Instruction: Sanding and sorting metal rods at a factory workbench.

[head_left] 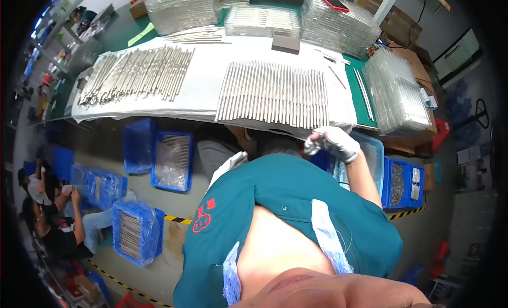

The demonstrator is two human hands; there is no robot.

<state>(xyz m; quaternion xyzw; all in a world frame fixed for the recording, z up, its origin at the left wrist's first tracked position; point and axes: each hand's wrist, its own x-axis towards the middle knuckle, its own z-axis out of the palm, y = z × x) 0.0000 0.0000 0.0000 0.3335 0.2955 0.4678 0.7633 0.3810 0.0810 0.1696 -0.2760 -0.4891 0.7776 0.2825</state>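
Note:
My right hand point(338, 142), in a white glove with dark-smudged fingertips, is just off the table's front edge. Its fingers are curled in, and what they hold, if anything, is too small to make out. Nearest to it is the right end of a neat row of thin metal rods point(272, 93), lying side by side on a white cloth point(203, 85). My left hand point(230, 163), also gloved in white, is low by my lap, apart from the table; its fingers are mostly hidden. A looser pile of metal rods point(140, 72) covers the cloth's left side.
Stacks of clear plastic trays point(262, 20) line the table's back, with another wrapped stack point(397, 91) at the right. A grey block point(286, 45) sits behind the row. Blue bins point(172, 161) stand on the floor at left and right point(397, 183). Two people point(58, 218) sit at far left.

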